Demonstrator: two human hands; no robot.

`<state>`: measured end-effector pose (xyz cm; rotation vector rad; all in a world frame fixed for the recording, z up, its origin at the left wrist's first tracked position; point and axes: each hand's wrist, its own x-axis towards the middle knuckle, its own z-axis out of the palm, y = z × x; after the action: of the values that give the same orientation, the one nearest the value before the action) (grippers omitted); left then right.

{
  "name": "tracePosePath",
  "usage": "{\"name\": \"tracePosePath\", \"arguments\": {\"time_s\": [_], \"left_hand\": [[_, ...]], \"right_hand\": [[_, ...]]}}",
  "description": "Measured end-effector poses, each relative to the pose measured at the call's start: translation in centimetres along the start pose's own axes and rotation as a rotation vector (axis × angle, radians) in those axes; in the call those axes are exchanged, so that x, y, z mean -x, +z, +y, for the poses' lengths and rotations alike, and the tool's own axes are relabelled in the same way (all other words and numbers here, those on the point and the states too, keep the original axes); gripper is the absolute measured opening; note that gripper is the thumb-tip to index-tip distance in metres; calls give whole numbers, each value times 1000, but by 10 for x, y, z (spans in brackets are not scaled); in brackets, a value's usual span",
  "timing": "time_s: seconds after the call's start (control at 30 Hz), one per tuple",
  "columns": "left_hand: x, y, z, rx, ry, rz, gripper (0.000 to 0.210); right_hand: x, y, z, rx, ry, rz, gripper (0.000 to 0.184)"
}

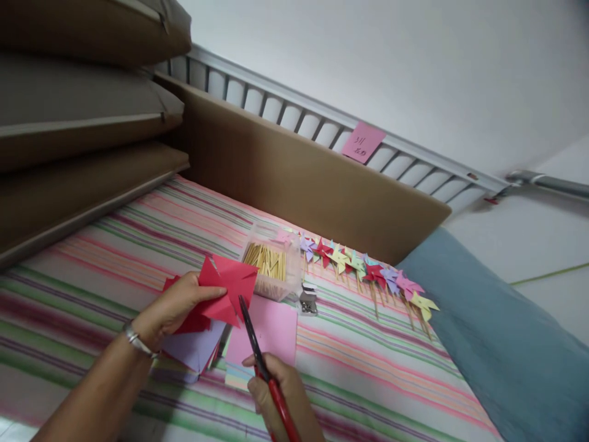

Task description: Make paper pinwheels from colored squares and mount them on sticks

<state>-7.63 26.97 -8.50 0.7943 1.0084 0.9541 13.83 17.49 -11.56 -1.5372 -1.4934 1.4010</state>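
Observation:
My left hand (184, 299) pinches a red paper square (237, 282) between thumb and fingers. Diagonal slits run in from the square's corners. In my right hand (280, 387) is a pair of scissors (252, 334) with dark blades and red handles. The blade tips meet the square near its lower right slit. Below my left hand lies a pile of cut papers, with a lilac sheet (196, 348) showing and more red paper beside it. A stack of pink paper (276, 331) lies under the scissors, with blue and yellow sheets at its lower edge.
A clear plastic box (294, 270) holds many wooden sticks (264, 261). Beside it sits a small open container (308, 302) of metal bits. Several paper pinwheels (340, 259) on sticks line the back right. A brown board (294, 166) stands behind; cushions (87, 104) are stacked left.

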Motion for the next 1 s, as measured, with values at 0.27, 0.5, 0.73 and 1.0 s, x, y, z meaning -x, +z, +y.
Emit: {"name": "tracePosePath", "arguments": {"time_s": [0.27, 0.5, 0.73, 1.0], "left_hand": [[0, -4, -1, 16, 2, -11, 20], [-1, -8, -2, -8, 23, -72, 24], [-5, -8, -4, 9, -4, -91, 24], [-4, -11, -5, 1, 2, -94, 27]], "right_hand": [[-1, 3, 4, 70, 65, -53, 32], [1, 1, 4, 107, 56, -76, 36], [-1, -1, -2, 156, 42, -88, 33], [-1, -2, -4, 225, 22, -89, 32]]}}
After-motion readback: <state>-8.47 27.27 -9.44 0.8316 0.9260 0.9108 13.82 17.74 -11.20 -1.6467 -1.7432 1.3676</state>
